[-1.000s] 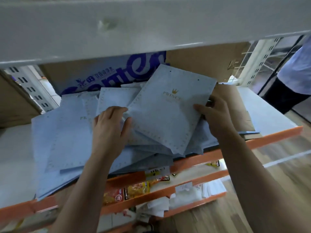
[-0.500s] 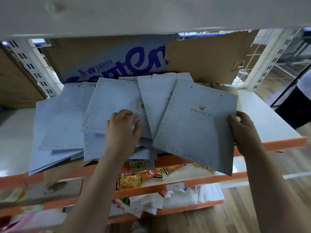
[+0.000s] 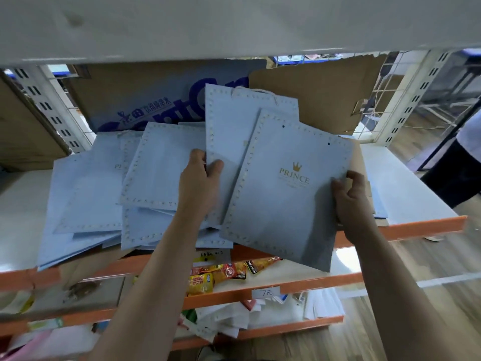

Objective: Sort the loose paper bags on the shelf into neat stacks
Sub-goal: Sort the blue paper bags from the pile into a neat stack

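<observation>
Several flat light-blue paper bags with dotted borders lie in a loose, fanned pile [image 3: 86, 201] on the white shelf [image 3: 406, 188]. My right hand [image 3: 351, 199] grips the right edge of one bag with a gold crown and "PRINCE" print [image 3: 281, 194]; that bag is tilted and hangs past the shelf's orange front edge. My left hand [image 3: 200, 181] pinches the lower edge of another blue bag [image 3: 229, 131], which stands raised behind the printed one. A brown paper bag [image 3: 360, 157] peeks out under the printed bag at the right.
A blue-printed cardboard box [image 3: 156, 105] and torn brown cardboard [image 3: 317, 95] stand at the shelf's back. An upper shelf board [image 3: 234, 24] hangs close overhead. Lower shelves hold snack packets [image 3: 216, 277] and white papers [image 3: 260, 316]. A person [image 3: 460, 162] stands at the right.
My left hand went from pressing on the pile to gripping one bag and raising it upright. My right hand kept the printed bag and drew it a little nearer the front edge.
</observation>
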The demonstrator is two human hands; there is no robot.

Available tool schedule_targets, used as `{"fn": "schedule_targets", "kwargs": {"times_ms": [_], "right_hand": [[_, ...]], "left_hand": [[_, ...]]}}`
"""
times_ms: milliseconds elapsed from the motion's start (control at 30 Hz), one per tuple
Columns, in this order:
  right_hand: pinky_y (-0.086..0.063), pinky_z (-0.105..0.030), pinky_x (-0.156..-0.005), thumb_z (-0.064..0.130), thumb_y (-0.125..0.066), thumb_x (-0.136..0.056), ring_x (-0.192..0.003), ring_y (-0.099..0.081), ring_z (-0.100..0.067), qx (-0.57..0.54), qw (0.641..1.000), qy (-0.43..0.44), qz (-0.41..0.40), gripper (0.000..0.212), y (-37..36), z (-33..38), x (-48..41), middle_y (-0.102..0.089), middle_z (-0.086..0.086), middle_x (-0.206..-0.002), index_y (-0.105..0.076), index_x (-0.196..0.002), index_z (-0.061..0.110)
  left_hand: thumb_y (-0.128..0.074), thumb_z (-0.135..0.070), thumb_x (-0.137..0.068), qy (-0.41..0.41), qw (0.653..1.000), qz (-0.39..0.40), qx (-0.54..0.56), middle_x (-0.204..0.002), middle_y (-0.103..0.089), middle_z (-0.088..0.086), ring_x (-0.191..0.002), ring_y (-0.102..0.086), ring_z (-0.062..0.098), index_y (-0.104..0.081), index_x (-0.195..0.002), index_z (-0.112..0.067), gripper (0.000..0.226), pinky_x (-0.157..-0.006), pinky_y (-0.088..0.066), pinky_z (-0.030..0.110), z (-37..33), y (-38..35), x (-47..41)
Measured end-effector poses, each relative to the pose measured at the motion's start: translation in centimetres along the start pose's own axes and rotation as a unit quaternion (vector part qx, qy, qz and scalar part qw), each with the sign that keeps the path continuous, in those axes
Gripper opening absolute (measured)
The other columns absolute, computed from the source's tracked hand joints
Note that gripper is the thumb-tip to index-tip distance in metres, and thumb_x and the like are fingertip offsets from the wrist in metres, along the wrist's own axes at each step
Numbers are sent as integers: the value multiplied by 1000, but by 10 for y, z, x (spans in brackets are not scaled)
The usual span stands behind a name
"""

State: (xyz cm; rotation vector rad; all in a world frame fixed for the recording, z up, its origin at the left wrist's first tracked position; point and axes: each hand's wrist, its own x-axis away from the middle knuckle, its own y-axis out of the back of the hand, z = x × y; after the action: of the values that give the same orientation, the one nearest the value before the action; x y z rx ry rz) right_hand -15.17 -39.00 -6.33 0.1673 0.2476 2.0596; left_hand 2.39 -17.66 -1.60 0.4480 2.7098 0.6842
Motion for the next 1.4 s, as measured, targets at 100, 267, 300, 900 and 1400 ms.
{"fn": "schedule_targets", "kwargs": {"times_ms": [100,267,300,900,1400], "right_hand": [[-43,-28,-67,38,-48,-98,-86,-56,-16,20,998,38,-40,24,-4,5,-5,-57,4,-96,-45,-114,20],[-47,-28,-67,37,-55,-91,-78,-63,-16,4,999,21,25,22,-31,24,3,-68,-4,-92,-64,-100,18],[-51,-31,-66,34,-56,-87,-75,-66,-20,-15,998,22,56,22,-39,31,8,-71,-7,-87,-67,-92,16],[-51,-44,-83,36,-54,-83,-90,-61,-26,44,966,114,228,27,-247,113,127,-61,0,-94,-49,-105,22],[-46,-28,-64,33,-54,-95,-81,-62,-9,-9,981,121,149,11,-420,114,233,-64,10,-95,-50,-102,26]], "left_hand": [[-49,-30,-98,7,998,-60,5,-71,-53,-9,-57,-50,7,-43,-100,-23,10,-39,-34,11,8,15,1],[-51,-37,-98,47,989,-137,-13,-79,-56,-14,-66,-48,-1,-51,-111,-21,21,-50,-35,16,40,60,13],[-51,-37,-98,48,987,-148,-25,-84,-56,-11,-67,-47,-1,-53,-113,-18,25,-51,-33,13,47,71,16],[-53,-36,-96,89,960,-256,-74,-86,-56,-13,-66,-48,-10,-47,-100,-26,12,-49,-35,7,175,318,74],[-53,-40,-96,121,969,-212,-48,-78,-55,-21,-70,-52,-8,-48,-105,-27,17,-53,-36,15,298,468,51]]}}
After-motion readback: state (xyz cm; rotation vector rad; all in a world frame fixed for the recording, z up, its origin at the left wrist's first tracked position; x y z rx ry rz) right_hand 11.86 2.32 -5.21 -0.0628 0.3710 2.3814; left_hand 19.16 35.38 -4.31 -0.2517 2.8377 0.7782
